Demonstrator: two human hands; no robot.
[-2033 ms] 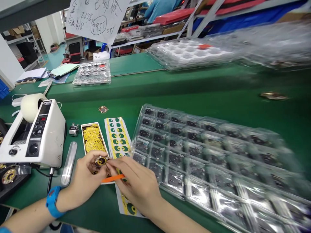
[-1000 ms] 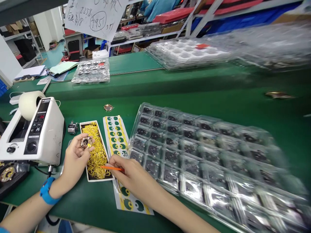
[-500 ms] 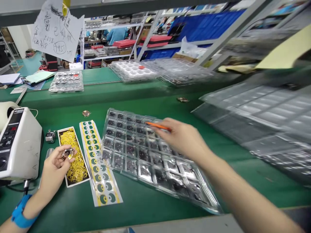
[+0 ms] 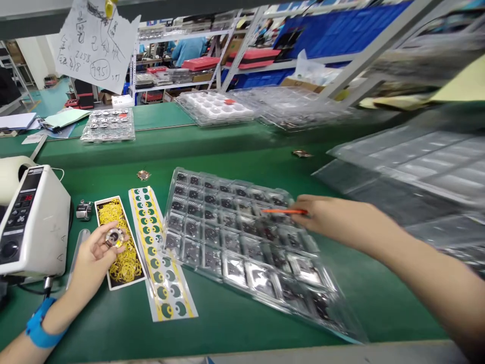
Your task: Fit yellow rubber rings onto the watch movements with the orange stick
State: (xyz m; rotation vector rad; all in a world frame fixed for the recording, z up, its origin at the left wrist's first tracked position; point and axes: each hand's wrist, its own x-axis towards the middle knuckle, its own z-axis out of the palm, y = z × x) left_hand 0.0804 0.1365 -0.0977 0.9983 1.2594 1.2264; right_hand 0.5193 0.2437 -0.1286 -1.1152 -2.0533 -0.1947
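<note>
My left hand [image 4: 99, 253] is closed, fingertips pinching a round metal watch case [image 4: 114, 237] with a dark centre, above the narrow box [image 4: 143, 277] of yellow ring-shaped pieces [image 4: 125, 265]. In my right hand [image 4: 322, 216] is a thin orange pointed tool [image 4: 280, 211], perhaps tweezers, its tip directed left. This hand hovers over the right part of a clear compartment tray [image 4: 212, 230] whose pockets hold small dark parts. Motion blurs the tray's right side. Between box and tray lies a sticker sheet [image 4: 172, 303] with yellow-edged cut-outs, partly under the tray's corner.
At left stand a white machine [image 4: 41, 222] with a red display and a small metal counter [image 4: 84, 210]. Two loose metal parts, one near left [image 4: 143, 175] and one farther right [image 4: 302, 153], lie behind the tray. Stacked clear trays [image 4: 417, 162] fill the right side.
My right hand has moved right across the tray with the orange tool, which now lies more level. My left hand still holds the watch case, its face turned more toward me. The view has shifted slightly.
</note>
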